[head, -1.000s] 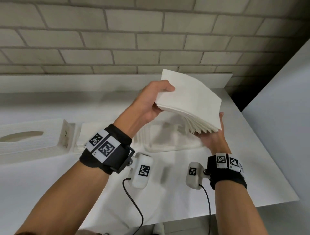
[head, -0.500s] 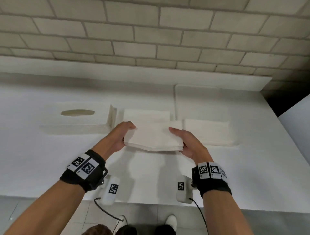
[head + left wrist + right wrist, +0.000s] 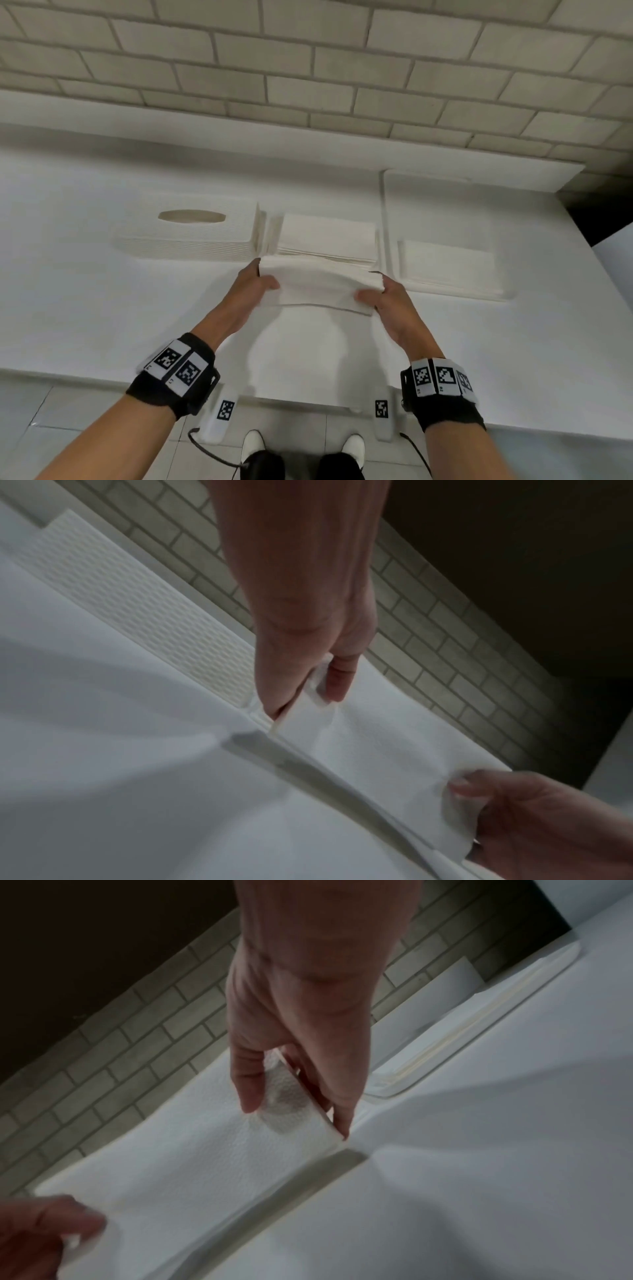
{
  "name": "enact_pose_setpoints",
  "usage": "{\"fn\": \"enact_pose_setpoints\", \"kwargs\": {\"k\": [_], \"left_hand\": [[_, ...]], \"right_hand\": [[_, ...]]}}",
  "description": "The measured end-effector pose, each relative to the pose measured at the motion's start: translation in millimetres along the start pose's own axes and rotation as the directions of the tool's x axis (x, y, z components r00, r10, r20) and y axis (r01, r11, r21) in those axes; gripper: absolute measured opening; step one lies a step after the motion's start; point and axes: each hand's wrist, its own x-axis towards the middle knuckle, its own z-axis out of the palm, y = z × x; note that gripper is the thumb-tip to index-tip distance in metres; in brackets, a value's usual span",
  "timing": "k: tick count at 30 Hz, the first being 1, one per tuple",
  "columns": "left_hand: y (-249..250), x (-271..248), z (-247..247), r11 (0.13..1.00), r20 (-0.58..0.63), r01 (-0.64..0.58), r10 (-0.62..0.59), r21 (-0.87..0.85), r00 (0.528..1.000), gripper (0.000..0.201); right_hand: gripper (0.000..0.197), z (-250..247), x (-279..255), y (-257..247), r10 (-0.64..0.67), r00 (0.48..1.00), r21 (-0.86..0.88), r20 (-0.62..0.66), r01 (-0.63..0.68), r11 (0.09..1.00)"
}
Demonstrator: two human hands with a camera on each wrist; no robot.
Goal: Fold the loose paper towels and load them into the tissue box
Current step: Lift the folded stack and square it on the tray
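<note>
Both hands hold a white stack of folded paper towels [image 3: 318, 287] level, just above the white table. My left hand [image 3: 265, 281] pinches its left end, thumb on top, shown up close in the left wrist view [image 3: 318, 693]. My right hand [image 3: 373, 293] pinches the right end [image 3: 291, 1112]. The white textured tissue box [image 3: 191, 240], oval slot on top, lies behind and to the left, its right end standing ajar. Another towel stack [image 3: 327, 233] lies right beside that end, directly behind the held stack.
A shallow white tray [image 3: 388, 219] with more flat towels [image 3: 445, 267] sits at the back right. A brick wall [image 3: 308, 68] runs behind the table's raised back ledge. The table's front edge is near my wrists, with tiled floor and my shoes below.
The towel stack came down from a raised, tilted hold to a low, level one, gripped at both ends. It now sits closer to the stack beside the box.
</note>
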Motion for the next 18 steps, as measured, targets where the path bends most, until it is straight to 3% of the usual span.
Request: {"fn": "enact_pose_setpoints", "kwargs": {"k": [4,11,18], "left_hand": [[-7,2,6,0.989,0.019,-0.109,0.107,0.098,0.994,0.046],[-18,4,11,0.975,0.013,-0.188,0.188,0.115,0.982,0.048],[-26,6,9,0.96,0.031,-0.245,0.243,0.133,0.97,0.048]], "right_hand": [[0.043,-1,-1,12,-0.05,0.998,-0.048,-0.033,0.048,0.998],[0.046,1,-2,22,-0.132,0.987,-0.138,-0.089,0.12,0.983],[0.046,-6,-2,30,-0.133,0.987,-0.128,-0.089,0.121,0.984]]}}
